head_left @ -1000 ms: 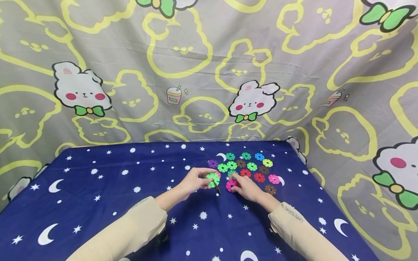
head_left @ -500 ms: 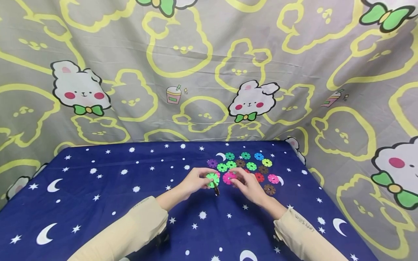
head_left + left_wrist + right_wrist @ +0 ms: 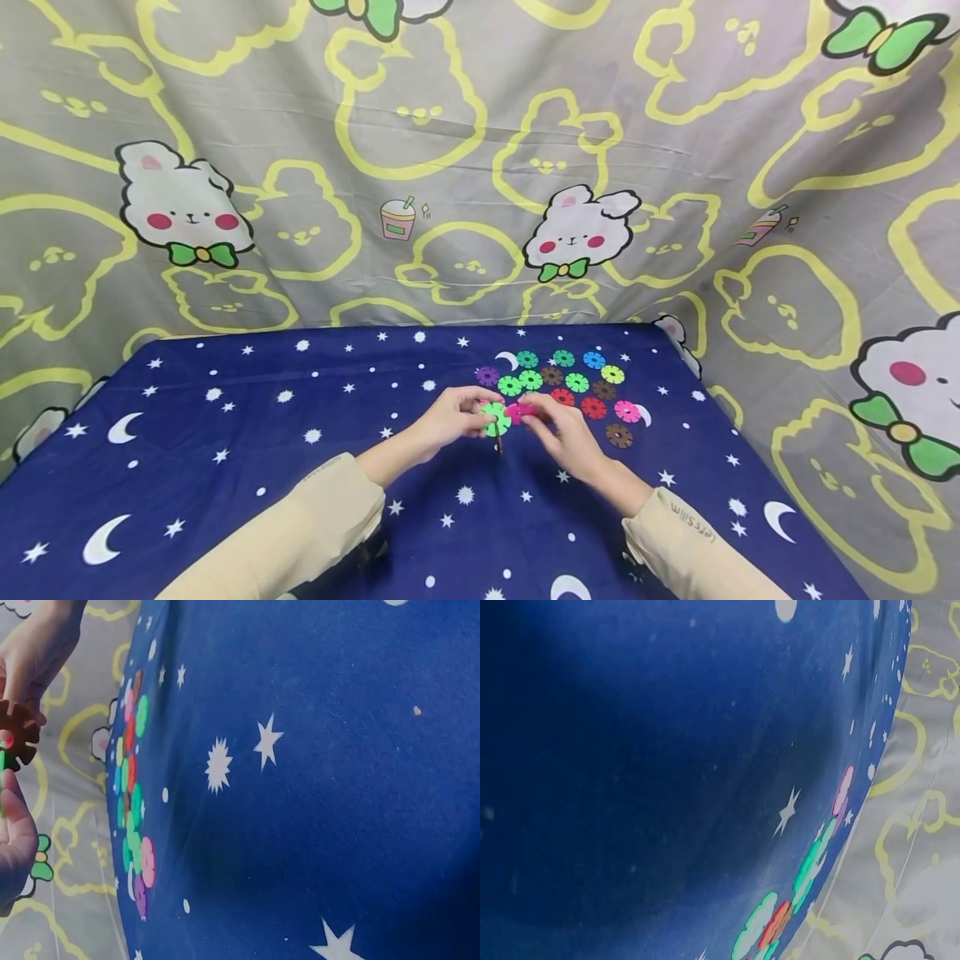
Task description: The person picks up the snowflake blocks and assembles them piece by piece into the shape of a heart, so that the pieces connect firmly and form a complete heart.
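Observation:
My left hand [image 3: 452, 414] pinches a bright green slotted building disc [image 3: 495, 419], held above the cloth. A brown disc [image 3: 22, 735], nearly edge-on in the head view, sticks out from the green one toward me. My right hand [image 3: 564, 429] pinches a hot pink disc [image 3: 517, 412] by its side. The pink disc is tilted, and its left edge meets the green disc's right edge; whether their slots interlock I cannot tell. In the left wrist view both hands show only partly, at the left border. Neither hand appears in the right wrist view.
Several loose slotted discs lie flat behind and right of the hands, among them a purple disc [image 3: 487, 376], a blue disc [image 3: 594, 360], a red disc [image 3: 594, 407] and a brown disc [image 3: 619, 436]. A dark blue star-print cloth [image 3: 247, 442] covers the table; a patterned curtain [image 3: 450, 200] hangs behind.
My right hand has moved the pink disc left, up against the green disc, and turned it from face-on to tilted. My left hand has stayed almost in place, the green disc shifting slightly right.

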Tool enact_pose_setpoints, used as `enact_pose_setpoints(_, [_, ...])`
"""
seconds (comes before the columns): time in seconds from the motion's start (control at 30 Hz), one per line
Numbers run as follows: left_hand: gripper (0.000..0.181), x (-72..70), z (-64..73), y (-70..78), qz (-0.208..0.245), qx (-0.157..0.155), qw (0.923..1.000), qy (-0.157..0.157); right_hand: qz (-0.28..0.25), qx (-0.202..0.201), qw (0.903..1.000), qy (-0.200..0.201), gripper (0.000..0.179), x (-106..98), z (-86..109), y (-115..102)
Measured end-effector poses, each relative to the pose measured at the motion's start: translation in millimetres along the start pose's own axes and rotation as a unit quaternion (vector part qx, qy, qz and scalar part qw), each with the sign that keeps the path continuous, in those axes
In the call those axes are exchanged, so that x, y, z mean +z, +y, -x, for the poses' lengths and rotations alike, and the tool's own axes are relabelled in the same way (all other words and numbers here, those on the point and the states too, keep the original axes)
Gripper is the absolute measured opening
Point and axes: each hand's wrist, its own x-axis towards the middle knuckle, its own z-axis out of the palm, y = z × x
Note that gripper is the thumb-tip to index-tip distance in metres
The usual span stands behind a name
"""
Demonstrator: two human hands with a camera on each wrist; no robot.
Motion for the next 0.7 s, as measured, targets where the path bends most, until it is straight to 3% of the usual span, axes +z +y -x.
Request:
enact_pose_setpoints(0.2, [0.031,1.0,-0.1,1.2,0.003,-0.006,1.0,0.002,0.014,-0.034,0.9988,0.033,0.04,1.8,0.4,0.5])
enact_pose_setpoints(0.4, [0.031,-1.4,1.8,6.2,0.005,-0.002,1.0,-0.006,0.035,-0.073,0.9958,0.043,0.013,3.8,-2.6,-0.5])
enact_pose_setpoints(0.7, [0.03,-3.5,4.2,11.1,0.0,0.016,0.9994,-0.03,0.034,-0.106,0.9927,0.046,0.022,8.5,-7.5,-2.2])
